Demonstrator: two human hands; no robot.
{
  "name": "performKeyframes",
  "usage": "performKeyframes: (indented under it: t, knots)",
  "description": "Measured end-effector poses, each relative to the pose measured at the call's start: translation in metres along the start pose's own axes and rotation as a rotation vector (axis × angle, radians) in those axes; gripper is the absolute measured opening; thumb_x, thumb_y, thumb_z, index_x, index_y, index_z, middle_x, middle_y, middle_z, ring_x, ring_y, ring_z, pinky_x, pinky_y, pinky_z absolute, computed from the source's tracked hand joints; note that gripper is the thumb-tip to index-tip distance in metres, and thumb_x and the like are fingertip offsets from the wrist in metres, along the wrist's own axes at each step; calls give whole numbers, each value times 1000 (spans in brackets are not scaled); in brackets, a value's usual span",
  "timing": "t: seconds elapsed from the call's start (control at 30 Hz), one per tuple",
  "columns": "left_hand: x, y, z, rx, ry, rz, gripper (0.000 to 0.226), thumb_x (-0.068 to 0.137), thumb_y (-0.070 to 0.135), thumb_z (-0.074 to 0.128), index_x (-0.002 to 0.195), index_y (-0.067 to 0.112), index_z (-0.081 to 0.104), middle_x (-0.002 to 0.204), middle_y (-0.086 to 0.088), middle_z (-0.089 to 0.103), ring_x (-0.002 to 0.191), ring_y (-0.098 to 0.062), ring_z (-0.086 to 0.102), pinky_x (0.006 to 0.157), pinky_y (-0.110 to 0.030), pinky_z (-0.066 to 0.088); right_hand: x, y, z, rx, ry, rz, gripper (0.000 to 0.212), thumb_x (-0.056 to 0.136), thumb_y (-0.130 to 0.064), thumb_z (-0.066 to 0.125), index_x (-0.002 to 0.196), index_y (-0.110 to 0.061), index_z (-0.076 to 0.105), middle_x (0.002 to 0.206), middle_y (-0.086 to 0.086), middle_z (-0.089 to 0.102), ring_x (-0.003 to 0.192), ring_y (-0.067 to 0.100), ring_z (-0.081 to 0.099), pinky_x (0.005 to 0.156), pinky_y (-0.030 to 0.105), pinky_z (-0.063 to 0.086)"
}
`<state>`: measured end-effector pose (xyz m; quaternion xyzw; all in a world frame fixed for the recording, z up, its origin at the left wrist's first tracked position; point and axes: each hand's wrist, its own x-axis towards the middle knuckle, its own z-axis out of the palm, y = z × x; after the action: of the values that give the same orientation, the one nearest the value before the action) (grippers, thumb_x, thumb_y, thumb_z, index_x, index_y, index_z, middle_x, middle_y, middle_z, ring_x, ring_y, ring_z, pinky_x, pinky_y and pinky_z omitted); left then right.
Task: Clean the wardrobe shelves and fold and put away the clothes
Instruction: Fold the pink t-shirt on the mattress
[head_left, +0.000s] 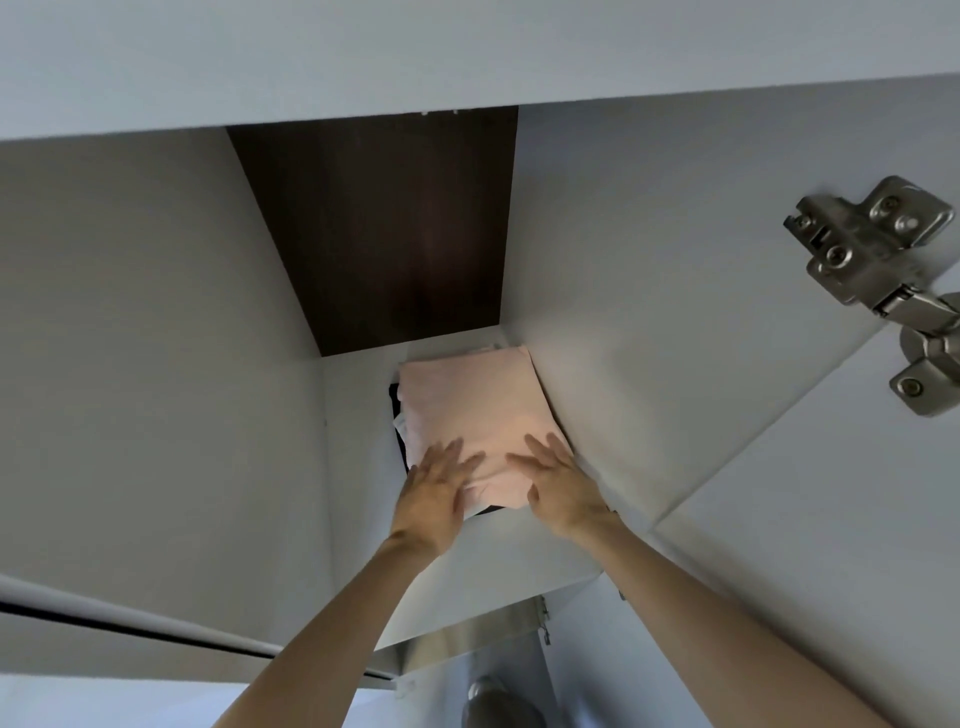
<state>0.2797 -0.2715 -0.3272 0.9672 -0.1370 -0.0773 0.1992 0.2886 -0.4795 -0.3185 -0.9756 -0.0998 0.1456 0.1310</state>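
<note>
Left hand (434, 488) and right hand (558, 480) press flat-fingered on the folded pink cloth (470, 402); beneath it, a dark garment (396, 400) mostly hidden.

dark garment (394, 400) mostly hidden under pink cloth (467, 405), hinge (872, 249) cropped

Pale pink folded cloth (470, 405), dk brown back panel (384, 228), white shelf (519, 556).

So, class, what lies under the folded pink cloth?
A dark fabric edge and a white scrap peek out at its left side. Their extent is covered by the pink cloth, with the left hand and right hand flat on it.
</note>
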Motion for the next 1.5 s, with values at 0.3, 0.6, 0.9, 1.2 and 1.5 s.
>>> performKeyframes:
  t: [0.3,0.6,0.9,1.2,1.5]
  knots:
    - [0,5,5,206,-321,-84,54,102,27,32,152,37,15,162,6,3,148,-22,9,120,-43,14,-12,-1,-4,45,-235,82,69,94,-5,41,154,-31,19,163,-6,1,150,20,-1,122,43,10]
    - [-48,46,-50,121,-55,163,57,101,28,36,153,31,13,159,6,23,145,-21,23,117,-38,20,-129,-57,-36,236,328,225,48,98,-16,45,144,-29,42,146,-7,45,130,17,41,102,31,39]
    - [-204,103,-89,-69,-123,741,47,102,27,41,148,24,34,143,4,49,130,-16,43,105,-32,40,-350,-154,22,424,682,659,35,99,-18,46,130,-32,54,123,-17,61,111,8,52,88,26,46]
    - [-365,195,-28,-48,-363,1224,44,100,22,42,144,21,41,140,4,51,127,-20,45,99,-33,40,-571,-233,110,504,842,1209,33,97,-16,47,123,-34,57,111,-17,64,104,7,57,83,29,48]
    - [-537,267,56,27,-555,1481,43,101,26,40,144,24,40,141,7,48,128,-18,42,99,-32,39,-752,-288,205,576,928,1593,32,95,-17,49,122,-32,58,109,-16,64,100,9,58,84,32,49]
